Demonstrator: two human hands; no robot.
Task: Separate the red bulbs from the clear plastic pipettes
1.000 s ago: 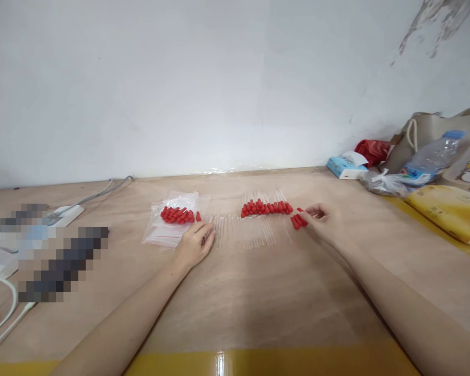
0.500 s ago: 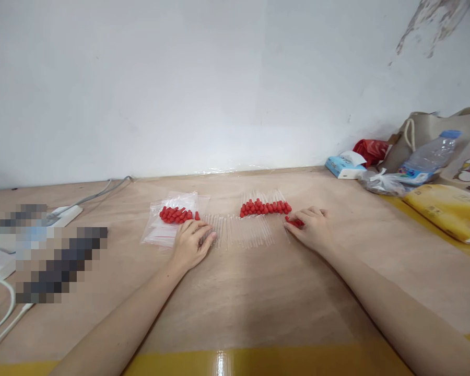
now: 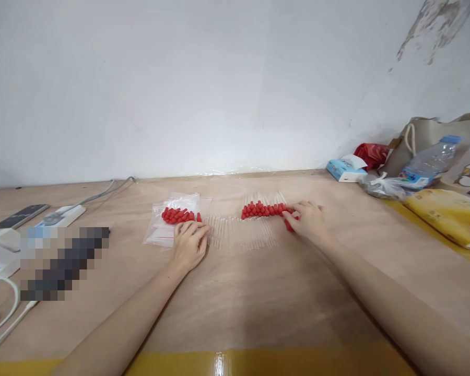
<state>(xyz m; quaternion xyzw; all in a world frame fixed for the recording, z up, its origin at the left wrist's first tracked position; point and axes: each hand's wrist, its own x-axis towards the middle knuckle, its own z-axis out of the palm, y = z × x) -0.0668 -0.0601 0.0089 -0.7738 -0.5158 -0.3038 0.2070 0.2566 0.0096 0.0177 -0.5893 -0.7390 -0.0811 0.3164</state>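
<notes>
A row of thin clear glass tubes (image 3: 243,233) lies side by side on the table. My left hand (image 3: 190,243) is at the row's left end, thumb and fingertips closed together on a glass tube. Behind the row lie several droppers with red rubber bulbs (image 3: 260,209), their clear tubes pointing toward the wall. At the right end of these, my right hand (image 3: 311,222) is curled, its fingertips touching the last bulb. More red bulbs (image 3: 291,223) show under its fingers, partly hidden. Loose red bulbs (image 3: 176,214) are heaped on clear zip bags (image 3: 156,236) beside my left hand.
A power strip (image 3: 68,214) with cables, a phone (image 3: 21,215) and a blurred-out object lie on the left. To the right are a blue tissue pack (image 3: 344,171), a plastic bottle (image 3: 433,159), a knotted clear bag (image 3: 384,185) and a yellow packet (image 3: 446,214). A wall stands behind.
My left thumb has closed in toward the fingertips. My right hand has shifted slightly left and farther from me, its fingertips now at the end of the bulb row.
</notes>
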